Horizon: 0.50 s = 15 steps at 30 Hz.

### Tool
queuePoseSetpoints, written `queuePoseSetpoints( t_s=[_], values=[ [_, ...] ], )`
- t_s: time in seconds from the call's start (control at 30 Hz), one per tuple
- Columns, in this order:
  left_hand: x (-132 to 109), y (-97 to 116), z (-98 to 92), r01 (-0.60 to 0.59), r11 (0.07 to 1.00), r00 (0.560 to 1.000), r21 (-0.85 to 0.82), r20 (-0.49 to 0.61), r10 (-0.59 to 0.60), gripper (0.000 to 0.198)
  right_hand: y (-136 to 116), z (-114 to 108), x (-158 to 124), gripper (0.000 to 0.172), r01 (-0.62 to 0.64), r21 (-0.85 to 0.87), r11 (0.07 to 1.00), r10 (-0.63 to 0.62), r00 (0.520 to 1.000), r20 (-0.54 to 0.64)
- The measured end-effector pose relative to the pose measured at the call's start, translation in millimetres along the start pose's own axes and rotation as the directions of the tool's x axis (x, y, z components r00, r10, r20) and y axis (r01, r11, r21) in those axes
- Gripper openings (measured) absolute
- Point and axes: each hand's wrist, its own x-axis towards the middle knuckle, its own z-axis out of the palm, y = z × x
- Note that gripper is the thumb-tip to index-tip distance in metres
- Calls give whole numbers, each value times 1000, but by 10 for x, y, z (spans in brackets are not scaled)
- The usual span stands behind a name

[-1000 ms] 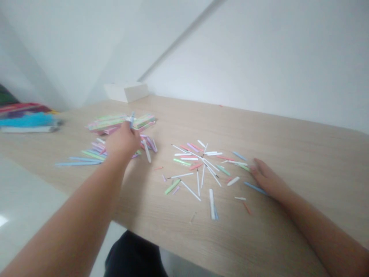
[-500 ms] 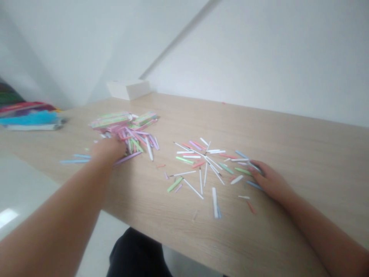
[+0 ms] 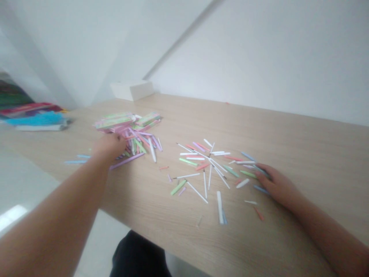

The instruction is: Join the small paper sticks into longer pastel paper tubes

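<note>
Slim pastel tubes [image 3: 140, 147] in purple, pink, green and white lie heaped at all angles on a pale wood-grain table [image 3: 288, 146], some straight, some tapering toward one end. A long purple tube [image 3: 127, 161] marks the near edge of the heap, and a white tube [image 3: 152, 150] juts from its right side, narrow end toward me. My left hand [image 3: 109, 145] is at the heap's left side, most of the tubes just to its right; its fingers curl out of view, and I cannot tell whether they grasp anything. Two blue tubes [image 3: 75, 162] lie left of my wrist, and pastel boxes [image 3: 115, 120] sit just beyond my knuckles. Well to the right, my right hand [image 3: 278, 184] is low at the tabletop, a greyish-green piece [image 3: 263, 172] between thumb and forefinger; whether it is pinched or merely lying there, I cannot tell. A light green piece [image 3: 248, 174] lies just left of that thumb, and a blue piece [image 3: 261, 189] runs up to its near side. Between my hands, thin white sticks [image 3: 197, 191] with dark tips fan out among short coloured pieces [image 3: 178, 187]
</note>
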Motion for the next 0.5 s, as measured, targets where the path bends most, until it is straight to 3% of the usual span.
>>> queuePoseSetpoints(
  t_s=[0.17,0.4,0.5],
  values=[
    [-41,28,64,44,999,999,23,3,-44,47,1,-17,2,56,-10,3,1000,10,1000,25],
    [-81,44,109,43,999,999,-5,-18,-43,60,18,-21,-2,53,3,18,1000,-4,999,32],
    [-144,108,76,67,996,995,-51,-74,-71,59,41,-11,3,54,-16,28,999,15,999,34]
  ],
)
